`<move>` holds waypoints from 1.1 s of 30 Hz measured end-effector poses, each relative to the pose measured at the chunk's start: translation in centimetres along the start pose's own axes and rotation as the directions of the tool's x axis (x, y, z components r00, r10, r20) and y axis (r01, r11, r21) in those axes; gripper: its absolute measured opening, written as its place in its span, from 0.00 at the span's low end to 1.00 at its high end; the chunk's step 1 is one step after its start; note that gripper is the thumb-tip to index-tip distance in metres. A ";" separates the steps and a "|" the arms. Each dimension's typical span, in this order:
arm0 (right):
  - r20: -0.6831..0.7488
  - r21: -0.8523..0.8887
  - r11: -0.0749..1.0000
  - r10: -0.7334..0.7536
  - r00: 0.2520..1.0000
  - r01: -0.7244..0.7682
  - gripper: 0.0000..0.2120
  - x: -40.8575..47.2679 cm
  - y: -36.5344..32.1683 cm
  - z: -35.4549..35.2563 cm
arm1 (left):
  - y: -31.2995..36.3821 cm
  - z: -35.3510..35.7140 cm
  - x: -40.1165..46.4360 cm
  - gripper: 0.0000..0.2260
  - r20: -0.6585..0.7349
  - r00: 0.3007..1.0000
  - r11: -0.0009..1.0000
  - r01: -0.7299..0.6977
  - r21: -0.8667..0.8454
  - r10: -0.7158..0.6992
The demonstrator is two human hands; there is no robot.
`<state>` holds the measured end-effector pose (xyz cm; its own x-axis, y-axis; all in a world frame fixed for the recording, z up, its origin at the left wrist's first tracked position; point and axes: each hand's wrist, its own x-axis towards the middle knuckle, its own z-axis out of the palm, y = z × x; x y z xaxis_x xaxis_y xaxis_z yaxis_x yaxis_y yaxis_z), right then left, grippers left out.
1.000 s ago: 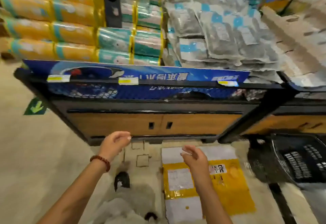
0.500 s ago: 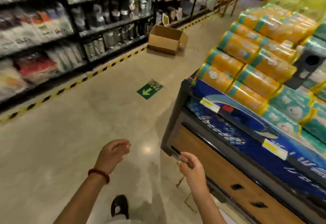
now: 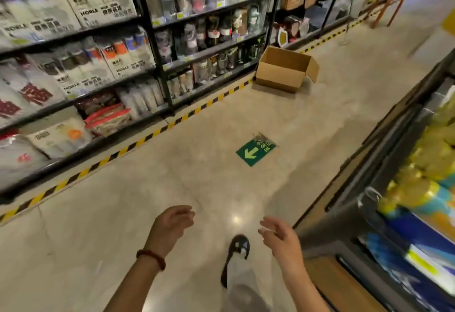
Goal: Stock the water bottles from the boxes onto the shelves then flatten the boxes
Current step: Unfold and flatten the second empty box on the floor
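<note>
Nearer now, open cardboard box (image 3: 283, 70), seemingly empty; both hands' fingers (image 3: 182, 213) loosely curled.

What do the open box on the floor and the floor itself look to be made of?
Open box: plain brown corrugated cardboard by the look, matte, with thin flaps that fold up and no print visible.
Floor: beige polished stone or sealed concrete, glossy; it mirrors a ceiling light as a bright spot. Which one is unclear.
</note>
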<state>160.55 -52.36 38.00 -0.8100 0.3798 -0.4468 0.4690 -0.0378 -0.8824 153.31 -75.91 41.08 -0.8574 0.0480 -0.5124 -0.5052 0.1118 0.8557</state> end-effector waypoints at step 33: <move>-0.265 0.123 0.988 -0.060 0.962 0.095 0.12 66.0 -35.9 -4.6 | 44.5 24.6 66.1 0.07 0.252 0.962 0.960 -0.167 0.223 0.109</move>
<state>91.92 -21.66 40.84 -0.7143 0.6126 -0.3382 0.3432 -0.1146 -0.9323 76.61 -43.39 43.52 -0.8548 0.3082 -0.4176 -0.3198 0.3209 0.8915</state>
